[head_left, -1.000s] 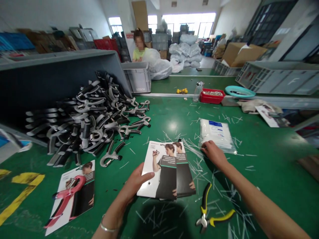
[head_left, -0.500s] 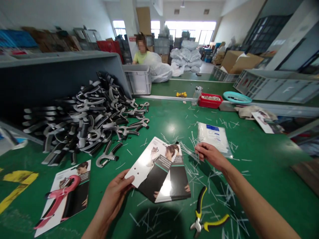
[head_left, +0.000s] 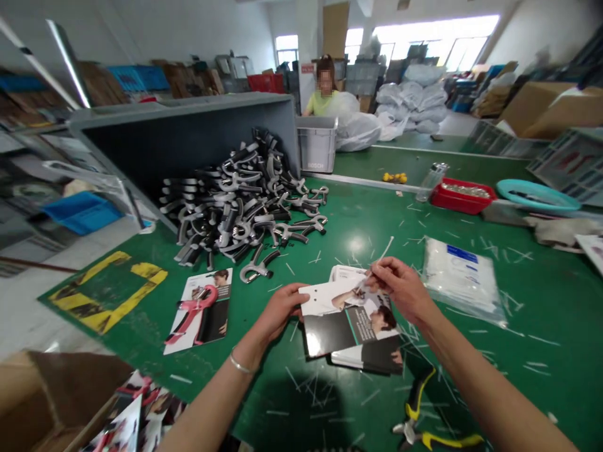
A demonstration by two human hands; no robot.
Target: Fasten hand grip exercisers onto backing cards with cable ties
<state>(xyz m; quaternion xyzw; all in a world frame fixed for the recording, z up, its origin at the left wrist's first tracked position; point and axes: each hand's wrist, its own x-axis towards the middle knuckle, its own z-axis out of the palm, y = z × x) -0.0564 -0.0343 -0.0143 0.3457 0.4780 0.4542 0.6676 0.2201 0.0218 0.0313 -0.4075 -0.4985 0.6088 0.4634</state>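
Wide warehouse room (head_left: 188, 31), white sacks (head_left: 412, 94) far off. On the green table (head_left: 339, 232), a big heap of black hand grippers (head_left: 240, 207) against a grey bin (head_left: 183, 135), loose and without cards: the bulk left. Done so far, as far as visible: one pink hand gripper (head_left: 191, 311) lying on a printed card (head_left: 214, 326), more carded grippers (head_left: 122, 420) in a cardboard box (head_left: 51, 395) at lower left. Between the hands, a small stack of printed cards (head_left: 351, 326). Left hand (head_left: 280, 311) at the stack's edge, fingers (head_left: 296, 295) curled over the top card, grip unclear. Right hand (head_left: 400, 289), fingers (head_left: 381, 270) pinched shut on a thin white plastic tie (head_left: 384, 251). Pliers (head_left: 414, 408) just beyond, untouched.
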